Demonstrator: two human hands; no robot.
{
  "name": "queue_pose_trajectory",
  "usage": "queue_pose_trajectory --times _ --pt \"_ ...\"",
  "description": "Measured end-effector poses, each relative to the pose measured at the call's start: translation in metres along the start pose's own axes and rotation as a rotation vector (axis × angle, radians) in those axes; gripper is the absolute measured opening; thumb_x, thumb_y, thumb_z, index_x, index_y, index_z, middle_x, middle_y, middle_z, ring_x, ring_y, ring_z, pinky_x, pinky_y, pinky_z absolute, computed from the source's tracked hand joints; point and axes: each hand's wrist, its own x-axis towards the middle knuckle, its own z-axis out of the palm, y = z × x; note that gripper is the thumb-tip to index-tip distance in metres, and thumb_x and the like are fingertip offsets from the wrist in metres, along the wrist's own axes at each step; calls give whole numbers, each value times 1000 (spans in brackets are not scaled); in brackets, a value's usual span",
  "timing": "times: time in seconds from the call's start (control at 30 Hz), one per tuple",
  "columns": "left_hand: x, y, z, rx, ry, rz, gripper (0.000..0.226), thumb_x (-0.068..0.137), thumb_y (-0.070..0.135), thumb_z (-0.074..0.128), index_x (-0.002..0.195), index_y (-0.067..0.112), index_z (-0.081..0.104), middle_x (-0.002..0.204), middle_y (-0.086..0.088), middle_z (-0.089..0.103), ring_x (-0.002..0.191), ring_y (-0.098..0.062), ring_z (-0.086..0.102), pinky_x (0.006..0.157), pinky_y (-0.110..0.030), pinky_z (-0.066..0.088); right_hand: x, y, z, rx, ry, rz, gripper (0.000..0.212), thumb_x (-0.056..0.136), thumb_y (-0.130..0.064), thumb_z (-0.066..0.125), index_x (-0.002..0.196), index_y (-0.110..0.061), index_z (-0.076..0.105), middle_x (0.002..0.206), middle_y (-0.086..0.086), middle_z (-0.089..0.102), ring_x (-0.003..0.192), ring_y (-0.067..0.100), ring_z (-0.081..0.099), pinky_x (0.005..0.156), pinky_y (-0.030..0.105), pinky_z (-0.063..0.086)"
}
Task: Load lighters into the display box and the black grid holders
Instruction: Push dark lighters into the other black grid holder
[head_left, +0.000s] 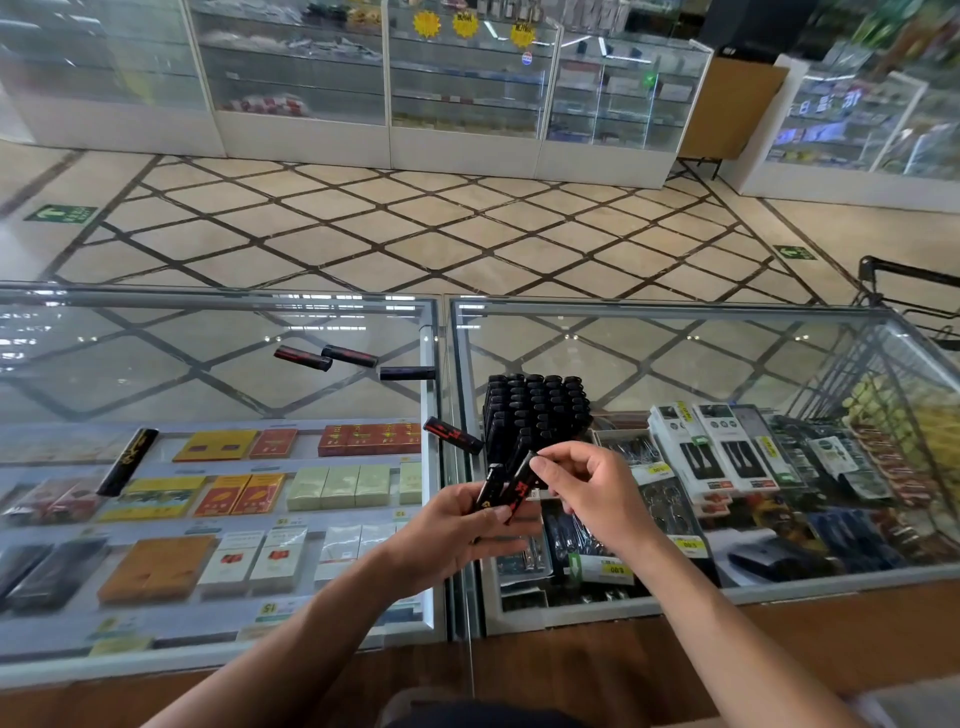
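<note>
The left hand (457, 525) curls round the lower ends of two lighters held side by side, a gold-marked lighter (491, 486) and a red-marked lighter (519, 486), with the thumb pressed across them. The right hand (587, 488) pinches the top of the red-marked one between thumb and forefinger, the other fingers (558, 454) loosely bent above it. The main risk is in the hand-over: if the right hand draws its lighter out while the left thumb eases, the gold-marked one can slip, drop onto the glass surface (675, 364) and skid, since the glass looks slick. The black grid holder (535, 415) stands at twelve o'clock from the hands, close by and seemingly almost full, so a free cell may be hard to find and a lighter pushed in askew can jam against its neighbours or tip the holder. A stray lighter (453, 435) lies at eleven o'clock, just beside the holder and across the metal seam (441, 364) between the two cases; a careless sweep of the wrist can knock it. Three more lighters (349, 355) lie further off at eleven, and one long lighter (127, 461) well apart at nine. Open glass runs from one to three o'clock, bounded by the case's far rail and a trolley (904, 291) beyond it. I cannot tell where the display box is.
</note>
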Motion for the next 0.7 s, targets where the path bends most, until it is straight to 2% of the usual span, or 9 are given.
queue_pose_trajectory --times 0.17,0.4,0.5,0.57,0.7 --pt "2 -3 -2 -53 11 13 30 105 0 46 134 -2 53 136 -21 64 130 -34 60 105 -41 52 -2 1 3 -16 -62 16 12 87 -22 81 96 -15 78 70 -2 68 56 7 57 55 21 47" --pt "-1 -1 0 -65 15 20 32 101 6 53 132 0 57 135 -19 65 129 -33 61 108 -44 50 -3 2 -1 -8 -62 1 8 89 -23 79 93 -17 77 73 2 70 59 10 58 59 23 49" --pt "-1 1 3 -73 22 16 42 94 14 58 134 2 57 134 -18 66 126 -33 63 107 -44 51 1 -1 -17 28 -25 -26 8 91 -19 75 94 -12 73 68 -6 68 59 9 60 59 18 49" --pt "-1 1 3 -91 37 9 47 93 14 59 138 3 54 133 -17 67 124 -34 64 104 -43 53 4 -3 -30 23 7 -54 14 90 -23 74 96 -11 71 68 -5 68 60 9 60 59 18 49" --pt "-1 0 3 -108 49 16 47 93 15 59 138 3 54 132 -18 68 123 -35 65 102 -43 55 12 2 -55 -94 105 -90 10 89 -20 78 97 -16 72 76 -5 72 65 12 65 64 20 53"
